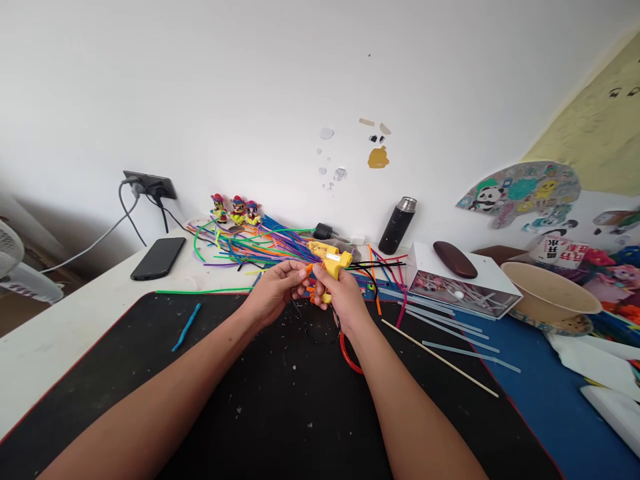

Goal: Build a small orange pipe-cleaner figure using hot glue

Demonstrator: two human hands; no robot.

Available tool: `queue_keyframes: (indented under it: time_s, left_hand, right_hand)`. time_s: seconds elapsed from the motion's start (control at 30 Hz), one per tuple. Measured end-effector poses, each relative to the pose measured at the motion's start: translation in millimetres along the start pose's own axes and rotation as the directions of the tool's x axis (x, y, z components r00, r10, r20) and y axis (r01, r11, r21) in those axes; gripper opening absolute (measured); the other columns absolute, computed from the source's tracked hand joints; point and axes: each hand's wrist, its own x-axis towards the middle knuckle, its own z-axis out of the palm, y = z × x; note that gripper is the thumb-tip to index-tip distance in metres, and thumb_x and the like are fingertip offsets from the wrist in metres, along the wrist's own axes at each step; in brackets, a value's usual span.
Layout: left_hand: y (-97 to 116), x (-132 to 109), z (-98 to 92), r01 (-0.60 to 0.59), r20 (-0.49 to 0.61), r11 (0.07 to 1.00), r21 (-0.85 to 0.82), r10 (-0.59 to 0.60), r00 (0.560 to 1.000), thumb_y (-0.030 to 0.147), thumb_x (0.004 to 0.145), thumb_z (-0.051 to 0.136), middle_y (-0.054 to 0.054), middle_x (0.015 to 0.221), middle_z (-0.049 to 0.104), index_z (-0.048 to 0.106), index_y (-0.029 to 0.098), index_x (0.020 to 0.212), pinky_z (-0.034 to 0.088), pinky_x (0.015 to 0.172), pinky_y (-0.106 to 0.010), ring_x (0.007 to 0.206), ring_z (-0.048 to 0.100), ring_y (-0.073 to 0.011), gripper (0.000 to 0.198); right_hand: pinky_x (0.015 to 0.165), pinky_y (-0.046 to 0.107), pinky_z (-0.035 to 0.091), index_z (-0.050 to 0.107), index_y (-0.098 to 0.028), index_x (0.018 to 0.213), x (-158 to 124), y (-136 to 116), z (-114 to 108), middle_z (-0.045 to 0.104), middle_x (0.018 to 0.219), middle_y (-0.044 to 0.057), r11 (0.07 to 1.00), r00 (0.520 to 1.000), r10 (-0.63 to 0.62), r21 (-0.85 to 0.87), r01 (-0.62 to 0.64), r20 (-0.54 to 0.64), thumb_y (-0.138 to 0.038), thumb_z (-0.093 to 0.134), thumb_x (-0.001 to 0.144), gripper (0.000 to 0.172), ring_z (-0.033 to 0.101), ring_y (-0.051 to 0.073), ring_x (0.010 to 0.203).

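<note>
Phone (pixel 158 259) lay at left of frame, blue strip (pixel 186 327) lower, on the black mat (pixel 260 407). Mid-frame, left hand (pixel 278 289) pinched a small orange piece (pixel 309 269) (mostly hidden), just beside right hand (pixel 345 297), closed around a yellow glue gun (pixel 342 259). Black flask (pixel 397 228) stood right of centre.

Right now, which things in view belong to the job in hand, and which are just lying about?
Likely in the job: yellow glue gun, held orange piece, heaped pipe cleaners, translucent glue sticks.

Seemingly just lying about: smartphone, black flask, brown glasses case.
</note>
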Motion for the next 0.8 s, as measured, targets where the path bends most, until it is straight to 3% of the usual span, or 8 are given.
queue_keyframes:
  time_s: [0.2, 0.37, 0.57, 0.8]
  left_hand:
    - [-2.8, 0.3, -1.6, 0.032, 0.045, 0.999, 0.001, -0.032, 0.998, 0.038, 0.069, 0.097, 0.0, 0.066, 0.066, 0.067, 0.014, 0.077, 0.041, 0.05, -0.019, 0.054, 0.057, -0.0088, 0.039]
    - [-1.3, -1.1, -0.5, 0.022, 0.073, 0.999, 0.03, -0.024, 0.997, 0.041, 0.07, 0.095, -0.001, 0.066, 0.067, 0.068, 0.014, 0.083, 0.044, 0.052, -0.02, 0.058, 0.06, -0.0108, 0.041]
    - [5.7, -3.3, 2.7, -0.09, 0.147, 0.962, 0.26, 0.052, 0.988, 0.037, 0.07, 0.095, -0.002, 0.075, 0.073, 0.066, 0.016, 0.092, 0.05, 0.059, -0.025, 0.065, 0.066, -0.0149, 0.042]
    - [0.9, -1.5, -2.2, -0.194, 0.123, 0.887, 0.418, 0.156, 0.98, 0.047, 0.078, 0.086, -0.002, 0.077, 0.074, 0.065, 0.017, 0.093, 0.053, 0.059, -0.027, 0.065, 0.068, -0.016, 0.039]
  right_hand:
    - [0.035, 0.018, 0.035, 0.065, -0.018, 0.085, 0.1, 1.3, 0.1, 0.055, 0.052, -0.006, 1.0, 1.0, -0.002, -0.009, 0.002, 0.031, -0.057, 0.087, 0.072, 0.047, 0.054, 0.011, 0.042]
    - [0.034, 0.018, 0.034, 0.063, -0.018, 0.085, 2.2, 2.2, -1.1, 0.05, 0.048, -0.008, 1.0, 1.0, -0.018, 0.004, 0.018, 0.004, -0.056, 0.088, 0.07, 0.047, 0.052, 0.011, 0.04]
    - [0.034, 0.019, 0.035, 0.064, -0.018, 0.088, 3.7, 3.3, -1.4, 0.051, 0.049, -0.008, 0.999, 0.999, -0.029, -0.044, 0.027, -0.032, -0.054, 0.085, 0.073, 0.044, 0.052, 0.011, 0.04]
    - [0.035, 0.019, 0.036, 0.065, -0.018, 0.091, 1.4, 3.1, 0.5, 0.052, 0.048, -0.008, 0.985, 0.995, -0.095, -0.144, 0.093, -0.008, -0.056, 0.08, 0.078, 0.043, 0.052, 0.011, 0.039]
